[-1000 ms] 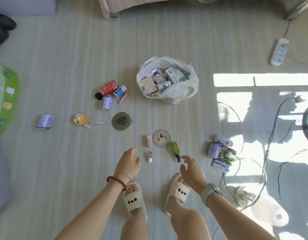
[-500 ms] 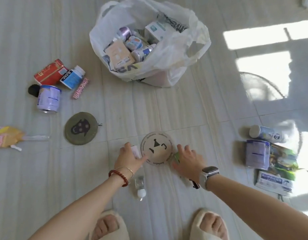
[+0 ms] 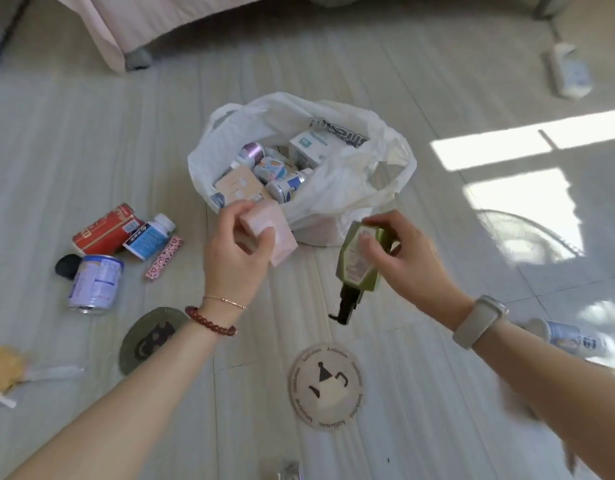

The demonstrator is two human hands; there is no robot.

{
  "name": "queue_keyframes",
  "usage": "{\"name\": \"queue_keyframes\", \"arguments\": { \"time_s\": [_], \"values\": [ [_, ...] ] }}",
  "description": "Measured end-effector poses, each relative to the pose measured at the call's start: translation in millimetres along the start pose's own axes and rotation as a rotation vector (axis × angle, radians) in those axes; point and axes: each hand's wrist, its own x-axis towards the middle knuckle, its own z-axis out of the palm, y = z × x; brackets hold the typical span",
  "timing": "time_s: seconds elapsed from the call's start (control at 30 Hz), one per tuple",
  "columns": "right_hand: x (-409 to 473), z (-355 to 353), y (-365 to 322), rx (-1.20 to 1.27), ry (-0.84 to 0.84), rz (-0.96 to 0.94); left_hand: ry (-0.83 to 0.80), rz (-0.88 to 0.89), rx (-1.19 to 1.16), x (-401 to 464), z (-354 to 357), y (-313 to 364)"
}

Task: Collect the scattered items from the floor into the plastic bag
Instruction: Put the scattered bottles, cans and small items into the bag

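On the floor the plastic bag [image 3: 337,199] already holds several items, while the left hand [image 3: 236,258] clamps a pink box [image 3: 276,233] and the right hand [image 3: 406,261] pinches a green pump bottle [image 3: 359,259] just short of it, with cans, coasters and more still scattered.

Left hand [image 3: 235,261] grips a pink box [image 3: 276,233], right hand [image 3: 406,261] a green bottle [image 3: 356,263], near the plastic bag [image 3: 337,188].

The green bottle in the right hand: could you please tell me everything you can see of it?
The green bottle is a flat-sided olive container, plastic by its look, with a pale printed label and a black pump at one end. It hangs upside down, pump toward the floor, pinched near its base by the right hand. It is off the floor, just in front of the plastic bag.
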Motion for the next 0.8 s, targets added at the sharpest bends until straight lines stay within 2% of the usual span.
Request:
{"name": "queue_keyframes", "arguments": {
  "time_s": [0.1, 0.17, 0.3, 0.4, 0.47, 0.53, 0.6, 0.67, 0.73, 0.8],
  "values": [
    [55.4, -8.6, -34.9, 0.166, 0.255, -0.123, 0.223, -0.05, -0.116, 55.8, 5.8, 17.8],
    [88.8, -4.0, -47.8, 0.212, 0.304, -0.153, 0.295, -0.144, -0.11, 86.5, 11.2, 14.9],
    [132.4, 21.2, -49.1, 0.038, 0.241, -0.139, 0.292, -0.261, -0.028, 121.5, 26.4, -10.3],
    [150.0, 43.1, -37.7, -0.131, 0.172, -0.162, 0.218, -0.372, -0.101, 133.5, 39.3, -28.8],
    [157.9, 54.5, -27.8, -0.281, 0.123, -0.215, 0.156, -0.383, -0.117, 138.6, 46.1, -36.2],
    [160.6, 62.7, -19.0, -0.456, 0.099, -0.257, 0.04, -0.381, 0.056, 141.3, 50.9, -43.0],
    [162.8, 68.2, -9.7, -0.683, 0.095, -0.297, -0.079, -0.324, 0.436, 138.9, 52.1, -47.2],
    [167.0, 70.8, -0.6, -0.806, 0.079, -0.293, -0.149, -0.237, 0.677, 135.5, 51.0, -49.5],
    [168.8, 71.6, 4.7, -0.811, 0.04, -0.269, -0.145, -0.189, 0.716, 130.7, 48.0, -48.3],
    [162.0, 71.4, 6.4, -0.746, 0.065, -0.327, -0.042, -0.093, 0.666, 119.9, 42.3, -45.8]
  ]
}}
